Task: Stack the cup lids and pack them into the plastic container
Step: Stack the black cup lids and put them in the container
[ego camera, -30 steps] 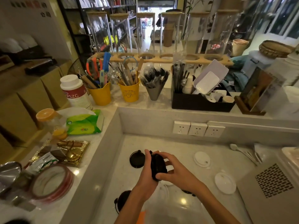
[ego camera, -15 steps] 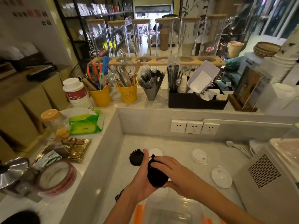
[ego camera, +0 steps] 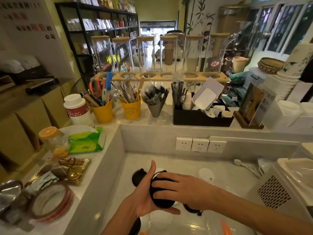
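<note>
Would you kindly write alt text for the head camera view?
Two bare hands, left hand and right hand, press a stack of black cup lids together above a clear plastic container; a white lid lies on the pale counter.

- Left hand (ego camera: 144, 199) enters from 6 o'clock, palm open and facing right, thumb pointing to 12 o'clock.
- Right hand (ego camera: 183, 189) reaches in from 4 o'clock, fingers (ego camera: 162, 184) spread, pressing toward the left palm.
</note>
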The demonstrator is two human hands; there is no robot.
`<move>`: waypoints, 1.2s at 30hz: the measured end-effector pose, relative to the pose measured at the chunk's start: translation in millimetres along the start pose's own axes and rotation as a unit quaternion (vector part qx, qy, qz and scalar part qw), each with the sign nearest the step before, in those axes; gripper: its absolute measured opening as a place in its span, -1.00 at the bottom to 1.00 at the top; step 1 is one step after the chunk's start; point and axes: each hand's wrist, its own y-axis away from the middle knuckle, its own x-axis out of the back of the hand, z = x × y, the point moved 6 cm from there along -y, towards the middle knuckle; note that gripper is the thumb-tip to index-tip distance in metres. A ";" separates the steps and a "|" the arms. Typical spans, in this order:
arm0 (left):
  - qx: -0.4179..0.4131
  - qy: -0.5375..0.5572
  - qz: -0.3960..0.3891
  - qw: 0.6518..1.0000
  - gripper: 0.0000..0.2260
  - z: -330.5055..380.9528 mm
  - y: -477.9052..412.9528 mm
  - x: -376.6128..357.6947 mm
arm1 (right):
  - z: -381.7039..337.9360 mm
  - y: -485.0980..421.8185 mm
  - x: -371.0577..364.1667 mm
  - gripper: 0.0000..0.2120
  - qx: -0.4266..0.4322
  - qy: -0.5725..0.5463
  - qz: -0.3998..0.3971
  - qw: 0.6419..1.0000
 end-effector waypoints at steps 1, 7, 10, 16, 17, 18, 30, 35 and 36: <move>-0.004 0.014 0.004 1.000 -0.20 0.9 -1.2 0.5 | 3.2 -1.6 0.7 -0.33 0.003 -0.002 0.004 1.000; -0.110 0.072 0.111 0.985 -0.47 28.8 -2.0 24.3 | 27.2 -25.4 -18.2 0.00 -0.045 -0.026 0.031 0.998; -0.163 0.134 0.170 0.963 -0.63 41.9 0.8 50.8 | 46.1 -45.9 -34.9 0.15 -0.114 -0.050 0.072 0.990; -0.189 0.284 0.178 0.923 -0.69 44.1 10.5 100.2 | 117.1 -104.0 -105.5 -0.21 -0.279 -0.152 -0.033 0.947; -0.192 0.294 0.179 0.919 -0.70 43.1 12.1 106.1 | 124.6 -114.1 -121.0 -0.28 -0.282 -0.171 -0.080 0.941; -0.194 0.300 0.181 0.916 -0.69 42.1 13.6 110.5 | 129.3 -123.6 -135.3 -0.31 -0.284 -0.180 -0.122 0.934; -0.192 0.307 0.226 0.904 -0.67 38.2 19.1 124.9 | 97.1 -146.7 -254.9 -0.26 -0.321 -0.136 -0.267 0.898; -0.197 0.286 0.275 0.896 -0.62 36.6 16.5 122.7 | 94.9 -152.7 -235.5 -0.43 -0.319 -0.197 -0.143 0.916; -0.209 0.267 0.290 0.895 -0.61 38.3 17.1 123.1 | 97.0 -152.5 -224.4 -0.46 -0.335 -0.250 -0.101 0.903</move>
